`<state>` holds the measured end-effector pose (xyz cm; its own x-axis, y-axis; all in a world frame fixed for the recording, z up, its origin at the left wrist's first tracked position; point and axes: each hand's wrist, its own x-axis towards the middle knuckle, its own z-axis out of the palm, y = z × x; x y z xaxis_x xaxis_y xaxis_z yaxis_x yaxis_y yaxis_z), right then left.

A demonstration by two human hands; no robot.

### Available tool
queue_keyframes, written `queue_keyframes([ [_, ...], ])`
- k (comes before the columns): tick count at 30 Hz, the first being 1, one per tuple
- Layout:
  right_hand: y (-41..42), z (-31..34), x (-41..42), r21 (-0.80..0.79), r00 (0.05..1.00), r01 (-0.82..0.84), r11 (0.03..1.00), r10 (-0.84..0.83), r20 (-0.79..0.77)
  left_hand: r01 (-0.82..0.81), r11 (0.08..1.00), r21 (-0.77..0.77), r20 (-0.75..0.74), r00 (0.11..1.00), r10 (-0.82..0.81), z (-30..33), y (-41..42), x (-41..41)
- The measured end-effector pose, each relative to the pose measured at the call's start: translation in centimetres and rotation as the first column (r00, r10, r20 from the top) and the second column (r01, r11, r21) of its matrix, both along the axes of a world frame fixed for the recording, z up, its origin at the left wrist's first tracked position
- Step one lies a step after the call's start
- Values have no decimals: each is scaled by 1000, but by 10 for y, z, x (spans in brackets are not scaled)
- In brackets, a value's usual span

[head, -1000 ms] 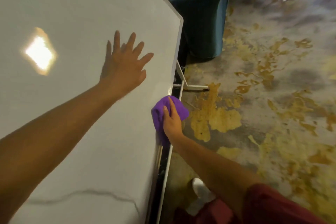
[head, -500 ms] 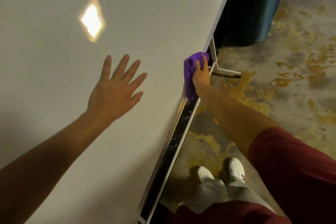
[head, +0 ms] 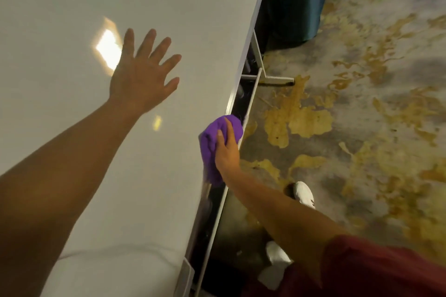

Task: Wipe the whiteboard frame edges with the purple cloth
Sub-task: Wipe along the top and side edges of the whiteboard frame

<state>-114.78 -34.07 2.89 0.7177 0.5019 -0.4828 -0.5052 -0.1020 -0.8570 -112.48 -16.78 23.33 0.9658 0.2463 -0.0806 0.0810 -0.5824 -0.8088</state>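
Note:
A large whiteboard (head: 72, 7) fills the left of the head view, its silver frame edge (head: 251, 38) running diagonally from top right down to bottom centre. My right hand (head: 226, 149) presses a bunched purple cloth (head: 212, 142) against that frame edge, about midway along it, above the dark marker tray (head: 243, 99). My left hand (head: 142, 75) lies flat on the board surface with fingers spread, holding nothing.
A dark teal draped piece of furniture (head: 294, 0) stands just behind the board's far corner. The board's white stand foot (head: 268, 77) juts onto the stained yellow-grey floor (head: 362, 128). My white shoes (head: 304, 193) are beside the tray.
My right hand has slid the purple cloth back along the frame edge toward me, away from the stand leg. The left hand stays flat on the board; the camera has shifted.

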Motion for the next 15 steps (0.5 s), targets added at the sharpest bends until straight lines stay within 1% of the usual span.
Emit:
queue_keyframes([
  [5, -37, 0, -93, -46, 1000, 13, 999, -13, -8, 33, 999, 3, 56, 998, -33, 5, -6, -7],
  [7, -44, 0, -107, -47, 1000, 25, 999, -25, -12, 17, 1000, -8, 71, 997, -17, 8, -14, -9],
  [10, -50, 3, -103, -44, 1000, 20, 999, -20, -6, -20, 993, -113, 119, 992, 34, -3, -45, -26],
  [12, -52, 3, -98, -43, 1000, 0, 999, -1, -14, -4, 973, -229, 139, 990, 37, -14, -70, -59],
  [13, -52, 3, -95, -53, 1000, -5, 999, 4, -9, 19, 964, -264, 141, 990, 19, -20, -81, -82],
  [15, -51, 6, -91, -50, 1000, -9, 999, 9, -1, 37, 962, -270, 127, 992, -2, -33, -98, -140],
])
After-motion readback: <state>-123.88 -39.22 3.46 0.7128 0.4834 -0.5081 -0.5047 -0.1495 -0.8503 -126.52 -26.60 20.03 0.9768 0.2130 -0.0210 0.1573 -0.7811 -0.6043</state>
